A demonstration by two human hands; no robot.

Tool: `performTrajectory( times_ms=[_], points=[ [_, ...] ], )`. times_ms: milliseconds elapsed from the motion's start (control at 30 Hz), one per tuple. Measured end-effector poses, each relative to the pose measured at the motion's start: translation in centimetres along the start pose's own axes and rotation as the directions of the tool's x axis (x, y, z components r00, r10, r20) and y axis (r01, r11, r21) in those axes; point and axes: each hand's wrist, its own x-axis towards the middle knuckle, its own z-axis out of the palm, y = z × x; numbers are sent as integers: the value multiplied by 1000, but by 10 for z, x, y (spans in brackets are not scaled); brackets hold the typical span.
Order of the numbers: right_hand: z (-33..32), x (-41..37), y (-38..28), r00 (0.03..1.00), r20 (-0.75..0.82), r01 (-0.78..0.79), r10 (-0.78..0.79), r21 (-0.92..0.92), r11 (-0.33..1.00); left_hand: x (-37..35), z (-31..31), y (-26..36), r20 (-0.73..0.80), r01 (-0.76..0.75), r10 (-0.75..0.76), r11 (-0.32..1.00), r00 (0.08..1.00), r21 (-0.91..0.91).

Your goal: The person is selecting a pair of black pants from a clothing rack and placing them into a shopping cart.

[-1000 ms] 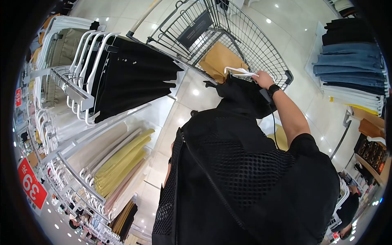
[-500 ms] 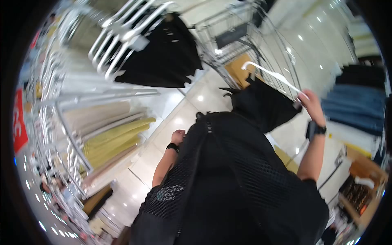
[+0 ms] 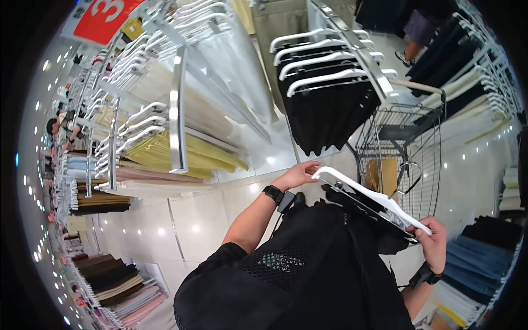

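Note:
A white clothes hanger [image 3: 367, 193] with a metal hook lies slantwise in front of my body. Black clothing [image 3: 379, 223] hangs from its clips, partly hidden against my black top. My right hand [image 3: 433, 242] grips the hanger's right end between thumb and fingers. At the opposite end, my left hand [image 3: 300, 177] has its fingers closed around the tip of the hanger or the cloth's edge; what exactly it pinches is partly hidden. Beyond my hands, black garments [image 3: 324, 115] hang on several white hangers from a metal rail [image 3: 360, 49].
A wire cart [image 3: 426, 159] with a cardboard piece [image 3: 382, 177] in it stands just beyond the hanger. Racks with pale and yellow-green clothes [image 3: 187, 155] are to the left. Folded jeans [image 3: 478, 258] lie at right. A person's leg [image 3: 412, 49] shows at the top right.
My left hand has come up from my side to the hanger's left end. The hanger has moved closer to my body, and my view has turned toward the racks.

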Motion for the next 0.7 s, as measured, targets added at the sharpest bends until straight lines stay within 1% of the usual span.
performTrajectory(
  times_ms=[67,133,167,200,267,300,367,400,467,533,567,600,667,700],
  points=[
    [29,15,-5,997,50,57,-60,50,997,-15,-11,4,84,-140,145,988,986,-57],
    [54,31,-8,993,98,67,-67,1,998,-33,-15,12,159,-110,138,979,978,-172],
    [70,39,-10,993,107,56,-58,17,998,-48,-21,24,171,-174,196,975,966,-136],
    [83,47,-16,990,134,53,-52,2,999,-61,-26,31,159,-184,199,977,967,-106],
    [110,64,-20,980,154,137,-130,-37,990,-78,-37,19,110,-138,151,984,982,-116],
    [121,70,-22,980,162,122,-116,-27,992,-87,-42,13,97,-144,156,983,983,-116],
    [137,82,-21,977,180,127,-117,-45,991,-107,-52,9,-109,-73,45,961,993,-266],
    [143,88,-21,976,187,121,-108,-59,991,-116,-52,10,-215,-88,26,955,976,-283],
    [151,102,-23,969,230,118,-93,-97,988,-128,-63,13,-279,43,-149,935,949,-352],
    [157,119,-15,960,235,176,-153,-78,981,-138,-70,9,-299,-17,-187,822,936,-569],
    [159,128,-13,955,247,191,-166,-80,978,-137,-71,-6,-379,-50,-226,802,897,-595],
    [164,140,-8,948,266,203,-176,-80,976,-137,-73,-20,-398,-65,-225,800,889,-596],
    [172,161,-1,936,289,203,-199,19,979,-141,-75,-37,-578,-219,-298,720,759,-658],
    [175,169,-12,923,341,223,-179,-92,970,-151,-70,-14,-590,-241,-297,709,751,-663]
  ],
)
